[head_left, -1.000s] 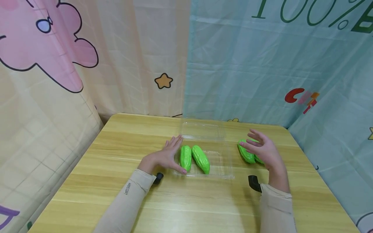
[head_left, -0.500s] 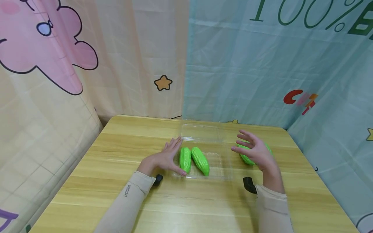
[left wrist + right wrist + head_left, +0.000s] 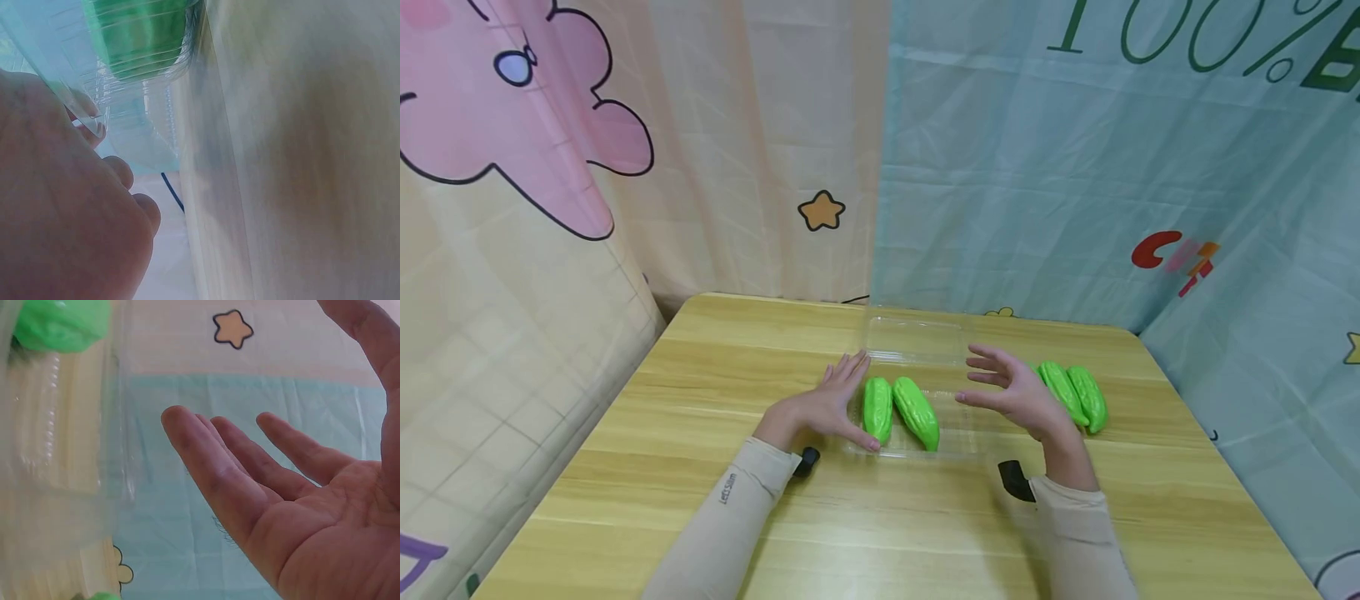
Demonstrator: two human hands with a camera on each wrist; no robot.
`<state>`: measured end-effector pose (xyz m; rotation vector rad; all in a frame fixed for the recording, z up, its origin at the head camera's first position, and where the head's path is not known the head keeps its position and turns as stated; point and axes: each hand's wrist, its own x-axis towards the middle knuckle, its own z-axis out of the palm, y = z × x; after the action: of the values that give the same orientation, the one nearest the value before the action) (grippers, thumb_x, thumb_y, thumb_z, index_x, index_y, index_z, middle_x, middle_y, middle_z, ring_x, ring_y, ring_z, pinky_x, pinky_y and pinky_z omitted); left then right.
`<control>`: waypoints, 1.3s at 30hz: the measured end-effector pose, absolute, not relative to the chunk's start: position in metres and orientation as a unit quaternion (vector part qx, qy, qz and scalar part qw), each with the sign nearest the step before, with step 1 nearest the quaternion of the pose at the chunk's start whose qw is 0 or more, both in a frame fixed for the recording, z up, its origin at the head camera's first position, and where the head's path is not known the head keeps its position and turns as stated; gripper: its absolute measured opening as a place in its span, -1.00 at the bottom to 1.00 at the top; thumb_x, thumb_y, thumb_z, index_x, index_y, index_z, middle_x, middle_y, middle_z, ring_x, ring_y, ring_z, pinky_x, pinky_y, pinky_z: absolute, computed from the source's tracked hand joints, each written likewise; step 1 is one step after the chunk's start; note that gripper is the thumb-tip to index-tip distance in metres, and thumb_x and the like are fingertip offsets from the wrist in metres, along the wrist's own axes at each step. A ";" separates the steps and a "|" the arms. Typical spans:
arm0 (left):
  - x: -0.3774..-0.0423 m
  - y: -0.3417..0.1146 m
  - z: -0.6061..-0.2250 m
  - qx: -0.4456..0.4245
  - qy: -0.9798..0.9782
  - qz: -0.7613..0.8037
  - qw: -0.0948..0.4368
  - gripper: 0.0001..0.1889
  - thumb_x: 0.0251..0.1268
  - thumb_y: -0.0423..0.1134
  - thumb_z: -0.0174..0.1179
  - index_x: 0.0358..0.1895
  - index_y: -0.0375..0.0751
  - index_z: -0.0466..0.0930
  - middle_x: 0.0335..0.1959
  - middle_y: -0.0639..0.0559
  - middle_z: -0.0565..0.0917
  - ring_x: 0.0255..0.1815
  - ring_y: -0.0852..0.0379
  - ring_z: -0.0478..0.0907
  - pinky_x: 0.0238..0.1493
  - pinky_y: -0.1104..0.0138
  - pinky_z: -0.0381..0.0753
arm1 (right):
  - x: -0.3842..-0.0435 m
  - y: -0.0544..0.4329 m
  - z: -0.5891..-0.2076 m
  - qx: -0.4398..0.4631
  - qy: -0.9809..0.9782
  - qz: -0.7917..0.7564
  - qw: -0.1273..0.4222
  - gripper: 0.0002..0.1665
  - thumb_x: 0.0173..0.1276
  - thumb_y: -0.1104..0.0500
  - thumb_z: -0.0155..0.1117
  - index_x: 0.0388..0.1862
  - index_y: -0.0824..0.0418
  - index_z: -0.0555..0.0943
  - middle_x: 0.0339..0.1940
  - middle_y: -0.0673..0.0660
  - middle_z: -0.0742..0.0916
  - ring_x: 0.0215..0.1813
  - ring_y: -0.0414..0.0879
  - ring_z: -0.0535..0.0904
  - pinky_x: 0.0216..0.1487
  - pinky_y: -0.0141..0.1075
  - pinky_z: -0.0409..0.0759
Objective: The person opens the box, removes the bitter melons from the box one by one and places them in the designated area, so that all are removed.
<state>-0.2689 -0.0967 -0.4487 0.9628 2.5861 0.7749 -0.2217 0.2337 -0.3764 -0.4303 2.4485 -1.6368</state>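
In the head view, a clear plastic clamshell box (image 3: 957, 425) lies on the table with its lid (image 3: 913, 337) folded back. Two green, ridged bitter melons (image 3: 877, 410) lie side by side in its left half. My left hand (image 3: 820, 408) rests along the box's left side, fingers spread, thumb by the front corner. The left wrist view shows the fingers at the rim and green through the clear wall (image 3: 137, 94). Over the box's right edge, my right hand (image 3: 1018, 400) is held up with straight, parted fingers and nothing in it.
Two more bitter melons (image 3: 1087, 400) lie together on the wooden table (image 3: 887, 525), right of my right hand. A printed curtain (image 3: 1037, 183) hangs right behind the table's back edge. Black camera mounts (image 3: 1017, 481) stick out from both wrists.
My right hand has moved left, from over the pair of melons on the right to the box's right edge, uncovering that pair. The left hand stays in place.
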 end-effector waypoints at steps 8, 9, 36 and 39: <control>-0.270 -0.097 -0.449 0.340 0.894 0.265 0.126 0.53 -0.14 0.46 0.44 0.61 -0.29 -0.47 0.63 -0.17 -0.47 0.60 -0.22 -0.56 0.52 -0.12 -0.44 | -0.225 0.206 -0.388 -0.167 0.827 -0.521 0.127 -0.02 0.21 0.09 0.57 0.54 0.23 0.30 0.42 0.32 0.47 0.39 0.28 0.41 0.22 0.08 0.55; -0.270 -0.097 -0.449 0.340 0.893 0.265 0.125 0.53 -0.14 0.46 0.44 0.61 -0.29 -0.46 0.63 -0.17 -0.46 0.60 -0.22 -0.56 0.52 -0.12 -0.44 | -0.225 0.203 -0.391 -0.170 0.827 -0.519 0.132 -0.02 0.21 0.10 0.58 0.53 0.25 0.31 0.41 0.34 0.48 0.38 0.29 0.42 0.21 0.08 0.55; -0.268 -0.095 -0.446 0.335 0.893 0.268 0.138 0.52 -0.13 0.43 0.46 0.61 -0.25 -0.49 0.63 -0.07 -0.51 0.60 -0.19 -0.58 0.52 -0.11 -0.45 | -0.226 0.165 -0.414 -0.128 0.909 -0.383 0.104 -0.02 0.09 0.18 0.64 0.44 0.39 0.37 0.30 0.37 0.57 0.30 0.26 0.49 0.28 0.11 0.47; -0.268 -0.095 -0.446 0.335 0.893 0.267 0.139 0.52 -0.12 0.43 0.45 0.61 -0.24 -0.48 0.62 -0.05 -0.52 0.60 -0.17 -0.59 0.52 -0.11 -0.45 | -0.226 0.161 -0.416 -0.128 0.923 -0.353 0.088 -0.09 0.07 0.20 0.64 0.38 0.41 0.45 0.22 0.30 0.63 0.21 0.18 0.54 0.25 0.07 0.49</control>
<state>-0.2683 -0.0945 -0.4459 0.9694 2.5813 0.7725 -0.2260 0.1611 -0.4159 -0.3826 2.7475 -1.0505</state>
